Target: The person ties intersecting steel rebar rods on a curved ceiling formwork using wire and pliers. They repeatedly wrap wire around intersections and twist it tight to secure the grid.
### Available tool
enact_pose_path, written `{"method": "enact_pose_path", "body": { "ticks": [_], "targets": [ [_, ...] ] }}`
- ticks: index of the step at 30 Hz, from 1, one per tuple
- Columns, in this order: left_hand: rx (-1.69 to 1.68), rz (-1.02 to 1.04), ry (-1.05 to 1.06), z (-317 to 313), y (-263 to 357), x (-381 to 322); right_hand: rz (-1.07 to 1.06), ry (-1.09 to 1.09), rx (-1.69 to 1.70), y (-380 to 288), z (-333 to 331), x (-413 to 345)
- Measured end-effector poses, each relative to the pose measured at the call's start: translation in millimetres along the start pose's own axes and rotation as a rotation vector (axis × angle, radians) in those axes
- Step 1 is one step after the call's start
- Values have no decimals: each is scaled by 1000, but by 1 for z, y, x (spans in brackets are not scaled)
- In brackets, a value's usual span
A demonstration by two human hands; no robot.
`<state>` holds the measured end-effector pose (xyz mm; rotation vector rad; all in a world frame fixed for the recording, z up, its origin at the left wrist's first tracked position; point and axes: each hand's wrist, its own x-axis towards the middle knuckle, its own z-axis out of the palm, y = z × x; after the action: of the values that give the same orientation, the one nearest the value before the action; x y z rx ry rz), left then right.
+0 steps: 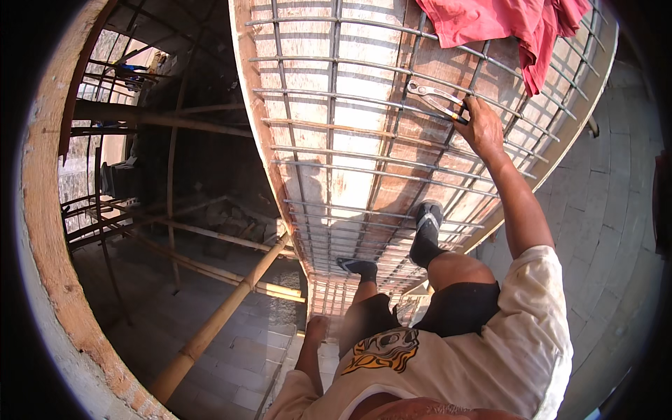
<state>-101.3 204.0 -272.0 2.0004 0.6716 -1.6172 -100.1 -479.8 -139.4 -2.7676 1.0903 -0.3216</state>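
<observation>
My right hand [484,126] is closed around the handles of a pair of end-cutting nippers [438,98], whose metal head points left over the rebar mesh. The mesh of thin steel bars [332,94] lies over plywood formwork [362,47]. A red cloth [488,21] is draped on the bars beyond my right hand. My left hand [316,328] hangs low beside the formwork's left edge, by my leg; its fingers are too small and blurred to read. Both my feet, in dark footwear [429,220], stand on the mesh.
The formwork's raised left rim [257,113] borders a dark drop with bamboo poles [226,310] and a block-like floor [247,357] below. Another paved surface [583,205] lies beyond the right rim. A rough curved edge [58,262] runs down the far left.
</observation>
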Motion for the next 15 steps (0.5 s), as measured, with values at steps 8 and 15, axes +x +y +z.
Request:
{"method": "enact_pose_path", "body": {
  "ticks": [8, 15],
  "targets": [
    [-187, -81, -102, -4, -15, 19, -99, -204, -115, -2, 8, -31],
    [128, 119, -134, 8, 4, 2, 17, -175, -28, -8, 5, -50]
  ]
}}
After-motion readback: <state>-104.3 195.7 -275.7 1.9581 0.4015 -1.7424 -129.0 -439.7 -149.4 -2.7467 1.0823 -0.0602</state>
